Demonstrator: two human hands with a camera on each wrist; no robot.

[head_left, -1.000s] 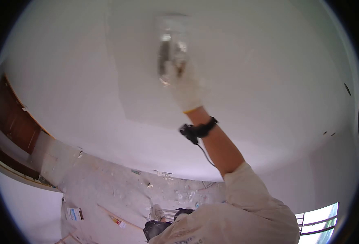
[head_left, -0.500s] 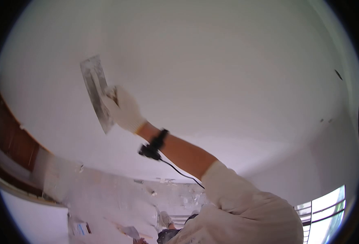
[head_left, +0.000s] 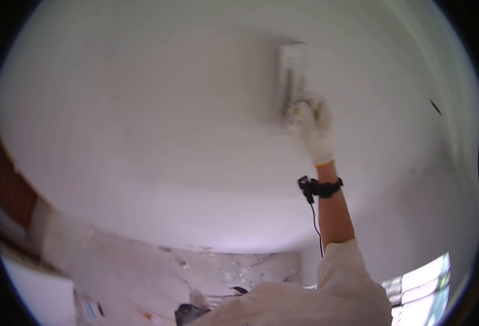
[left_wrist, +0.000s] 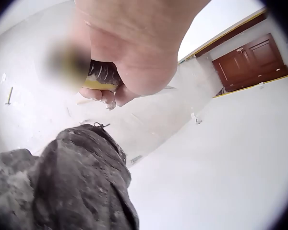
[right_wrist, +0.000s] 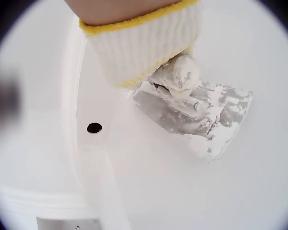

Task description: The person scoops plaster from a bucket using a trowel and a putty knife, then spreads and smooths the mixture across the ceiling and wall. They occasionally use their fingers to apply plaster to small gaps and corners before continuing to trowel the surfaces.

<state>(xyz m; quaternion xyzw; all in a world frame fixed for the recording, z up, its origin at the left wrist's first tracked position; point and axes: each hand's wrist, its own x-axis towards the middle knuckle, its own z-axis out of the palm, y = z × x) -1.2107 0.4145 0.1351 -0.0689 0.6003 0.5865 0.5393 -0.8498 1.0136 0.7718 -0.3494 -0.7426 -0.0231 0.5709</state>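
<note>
In the head view my right hand (head_left: pixel 316 130), in a white knit glove with a yellow cuff, is raised to the white wall (head_left: pixel 196 136). It grips the handle of a plastering trowel (head_left: pixel 292 57), whose blade lies along the wall, slightly blurred. Close up in the right wrist view, white plaster smears the back of the trowel (right_wrist: pixel 216 120) and its handle. My bare left hand (left_wrist: pixel 139 52) shows only in the left wrist view. Its fingers curl round the black-and-yellow handle of a putty knife (left_wrist: pixel 104 74); the hand hides most of the blade.
A dark round hole (right_wrist: pixel 94 128) is in the wall near a corner. Brown door (left_wrist: pixel 252 62) stands beyond the wall's far end. A barred window (head_left: pixel 424 293) is at lower right. Plaster-marked floor (head_left: pixel 131 266) with scattered bits lies below, near my dark trousers (left_wrist: pixel 81 182).
The trowel first swept down and left across the wall, then moved back up and far to the right. The putty knife, glimpsed at the bottom edge half a second ago, has left the head view.
</note>
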